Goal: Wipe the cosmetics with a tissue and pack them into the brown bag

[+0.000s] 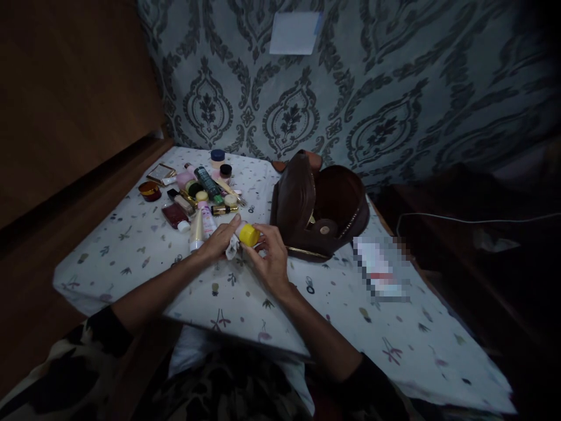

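Observation:
A small container with a yellow cap [249,234] is between my two hands, above the front part of the table. My left hand [220,240] is closed round its pale body, and a white crumpled cloth or tissue [232,247] hangs below the fingers. The fingers of my right hand [272,260] are bent round the yellow cap from the right. Just beyond my left hand lie a cream tube [197,230] and a pink and white tube [207,217]. An unzipped brown leather bag [293,204] stands to the right of my hands.
Several cosmetics, including a dark green bottle [207,182], a red-brown jar [149,191] and a blue-lidded jar [217,158], lie at the back left. A patterned cloth covers the table [377,345]. A blurred-out flat item [381,269] lies right of the bag. The wallpapered wall [289,111] rises behind.

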`<state>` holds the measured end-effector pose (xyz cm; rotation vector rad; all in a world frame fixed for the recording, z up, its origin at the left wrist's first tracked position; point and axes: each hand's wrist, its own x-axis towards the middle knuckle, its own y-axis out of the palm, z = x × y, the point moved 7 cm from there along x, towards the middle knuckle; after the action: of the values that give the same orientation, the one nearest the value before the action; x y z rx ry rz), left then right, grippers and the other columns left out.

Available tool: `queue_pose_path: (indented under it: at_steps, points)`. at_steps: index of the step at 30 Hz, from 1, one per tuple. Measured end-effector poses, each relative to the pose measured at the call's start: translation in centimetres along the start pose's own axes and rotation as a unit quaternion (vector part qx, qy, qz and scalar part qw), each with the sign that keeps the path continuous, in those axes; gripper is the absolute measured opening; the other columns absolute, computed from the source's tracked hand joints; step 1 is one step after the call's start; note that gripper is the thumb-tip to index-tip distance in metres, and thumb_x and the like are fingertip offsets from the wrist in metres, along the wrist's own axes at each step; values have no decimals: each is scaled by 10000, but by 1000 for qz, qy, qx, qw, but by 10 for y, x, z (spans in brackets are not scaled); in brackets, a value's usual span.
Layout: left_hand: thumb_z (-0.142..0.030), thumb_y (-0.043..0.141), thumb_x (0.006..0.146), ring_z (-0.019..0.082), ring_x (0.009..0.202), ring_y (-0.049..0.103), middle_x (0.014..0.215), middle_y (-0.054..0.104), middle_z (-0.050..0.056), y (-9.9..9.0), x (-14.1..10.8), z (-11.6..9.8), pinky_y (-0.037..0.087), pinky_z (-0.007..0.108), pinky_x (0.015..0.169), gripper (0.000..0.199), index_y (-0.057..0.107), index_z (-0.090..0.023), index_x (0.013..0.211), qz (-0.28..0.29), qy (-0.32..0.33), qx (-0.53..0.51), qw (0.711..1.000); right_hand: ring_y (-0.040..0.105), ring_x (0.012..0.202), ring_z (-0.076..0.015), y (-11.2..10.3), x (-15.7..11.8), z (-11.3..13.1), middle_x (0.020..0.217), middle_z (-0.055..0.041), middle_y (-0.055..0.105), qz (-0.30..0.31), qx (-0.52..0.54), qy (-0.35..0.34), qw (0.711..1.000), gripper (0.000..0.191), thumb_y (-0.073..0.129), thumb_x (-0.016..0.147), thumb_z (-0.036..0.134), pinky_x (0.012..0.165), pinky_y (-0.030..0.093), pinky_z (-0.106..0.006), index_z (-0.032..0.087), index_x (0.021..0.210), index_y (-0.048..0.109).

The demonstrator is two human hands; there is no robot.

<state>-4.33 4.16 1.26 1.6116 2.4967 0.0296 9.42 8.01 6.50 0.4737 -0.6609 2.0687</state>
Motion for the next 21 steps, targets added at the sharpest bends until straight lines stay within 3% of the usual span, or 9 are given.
queue_pose_path:
  at_steps: [6, 12, 16, 19, 21]
  points:
    - [-788, 444, 817, 163, 507, 565, 490, 556, 2, 3, -2, -1, 407, 258, 473, 654, 615, -172, 680, 12, -9, 59, 998, 637, 935, -215, 1, -3, -2, 1096, -80, 651, -18, -24, -30, 999, 301, 672, 851, 301, 663, 574, -304, 231, 1137, 606]
    - [-741, 441, 850, 158, 522, 526, 500, 557, 9, 6, -9, -17, 411, 267, 508, 627, 593, -175, 627, 30, 23, 114, 993, 669, 927, -206, 1, -2, -23, 1120, -86, 673, -47, 36, 75, 995, 542, 767, 747, 359, 743, 578, -313, 213, 1223, 553]
    - [-732, 400, 873, 164, 614, 527, 601, 563, 8, 7, -13, -31, 417, 275, 573, 620, 548, -172, 654, 7, 102, 165, 981, 641, 863, -190, 2, 0, -25, 1028, -63, 671, -42, 18, 91, 995, 430, 772, 707, 362, 699, 550, -287, 202, 1081, 629]
    - [-641, 349, 947, 165, 661, 530, 675, 563, 8, 5, -20, -43, 419, 280, 618, 542, 534, -179, 732, -48, 183, 245, 951, 583, 713, -146, 2, 3, -17, 964, -44, 635, -35, -17, 66, 997, 363, 742, 712, 321, 609, 510, -256, 196, 1045, 669]
    - [-556, 298, 996, 178, 729, 574, 755, 602, 27, 9, -25, -47, 453, 294, 693, 492, 558, -180, 815, -44, 223, 283, 932, 528, 624, -122, 2, 4, -11, 910, -30, 601, -31, -43, 46, 998, 336, 704, 726, 279, 577, 492, -256, 190, 1050, 694]
